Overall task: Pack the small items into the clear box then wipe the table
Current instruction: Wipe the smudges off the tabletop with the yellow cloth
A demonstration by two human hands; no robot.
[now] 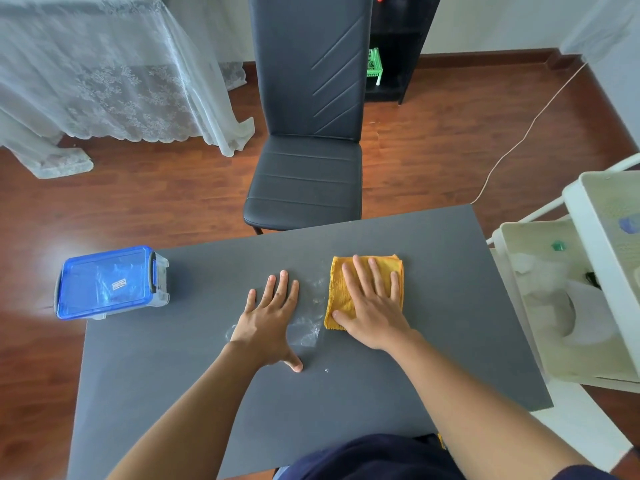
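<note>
Right hand lies flat, fingers straight, on folded yellow microfibre cloth; left hand rests flat, fingers spread, on grey table.

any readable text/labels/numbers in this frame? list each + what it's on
None can be read.
Small white sticker on the blue lid of the clear box: dark marks on it, too small and blurred to read.
Yellow cloth under the right hand, grey table, black chair: no text visible.
Left hand flat on the table hides no label that shows.
</note>
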